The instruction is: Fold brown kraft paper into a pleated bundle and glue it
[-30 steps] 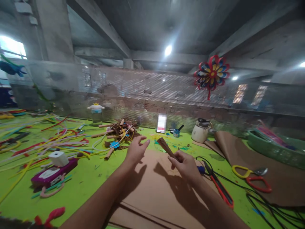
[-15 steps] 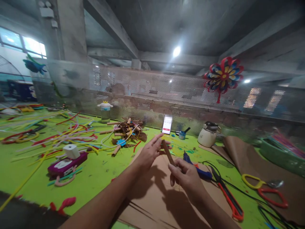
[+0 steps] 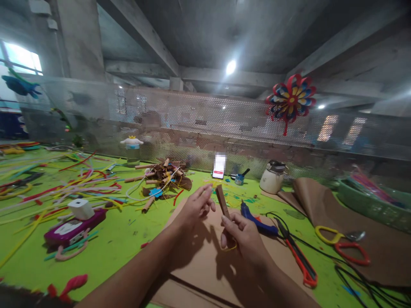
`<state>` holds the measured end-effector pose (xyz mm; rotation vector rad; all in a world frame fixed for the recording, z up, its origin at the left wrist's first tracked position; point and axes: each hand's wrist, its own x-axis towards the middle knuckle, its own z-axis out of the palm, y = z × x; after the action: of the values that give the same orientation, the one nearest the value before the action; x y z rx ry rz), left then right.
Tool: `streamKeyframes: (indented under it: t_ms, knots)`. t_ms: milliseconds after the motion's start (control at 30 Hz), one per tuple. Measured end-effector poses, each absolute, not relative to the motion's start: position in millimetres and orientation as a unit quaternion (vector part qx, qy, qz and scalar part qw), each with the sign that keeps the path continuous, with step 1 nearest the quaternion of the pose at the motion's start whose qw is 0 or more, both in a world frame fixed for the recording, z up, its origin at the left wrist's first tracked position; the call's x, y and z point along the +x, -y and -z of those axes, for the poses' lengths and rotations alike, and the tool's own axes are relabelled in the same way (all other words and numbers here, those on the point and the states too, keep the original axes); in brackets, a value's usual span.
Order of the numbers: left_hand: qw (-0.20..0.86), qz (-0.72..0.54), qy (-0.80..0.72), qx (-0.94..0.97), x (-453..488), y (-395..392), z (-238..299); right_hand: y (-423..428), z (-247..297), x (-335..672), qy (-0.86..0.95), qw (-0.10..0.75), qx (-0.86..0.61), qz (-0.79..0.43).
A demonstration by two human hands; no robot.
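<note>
My right hand (image 3: pixel 243 236) is closed round the lower end of a folded brown paper strip (image 3: pixel 221 199), which stands nearly upright above a sheet of brown cardboard (image 3: pixel 205 261). A thin yellowish loop hangs under that hand's fingers. My left hand (image 3: pixel 195 206) hovers just left of the strip with its fingers stretched out and holds nothing. Both hands are over the green table (image 3: pixel 115 239).
A blue glue gun (image 3: pixel 257 219), red-handled cutters (image 3: pixel 298 256) and yellow-and-red scissors (image 3: pixel 340 244) lie to the right with black cables. Several coloured pipe cleaners (image 3: pixel 70 188), a purple device (image 3: pixel 72 226), a pile of brown scraps (image 3: pixel 163 177), a phone (image 3: pixel 219 166) and a white pot (image 3: pixel 270 178) are further off.
The fanned paper has been closed into a narrow strip and raised upright. My left hand touched its top half a second ago and has drawn slightly back.
</note>
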<state>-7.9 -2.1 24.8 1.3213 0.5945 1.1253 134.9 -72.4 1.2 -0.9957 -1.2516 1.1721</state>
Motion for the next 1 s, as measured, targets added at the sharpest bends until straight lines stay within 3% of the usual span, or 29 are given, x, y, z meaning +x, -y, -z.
streamKeyframes:
  t_ms: [200, 400, 733, 1000]
  knots:
    - [0.522, -0.544, -0.210, 0.622, -10, -1, -23, 71, -6, 139, 0.481, 0.531, -0.398, -0.573]
    - [0.433, -0.473, -0.315, 0.700, -12, 3, -25, 74, -6, 135, 0.491, 0.551, -0.387, -0.553]
    - [0.639, -0.406, -0.291, 0.584, 9, 13, -14, 70, 21, 110, 0.527, 0.569, -0.472, -0.418]
    - [0.756, -0.415, -0.227, 0.452, 15, 25, -13, 69, 23, 109, 0.560, 0.574, -0.446, -0.398]
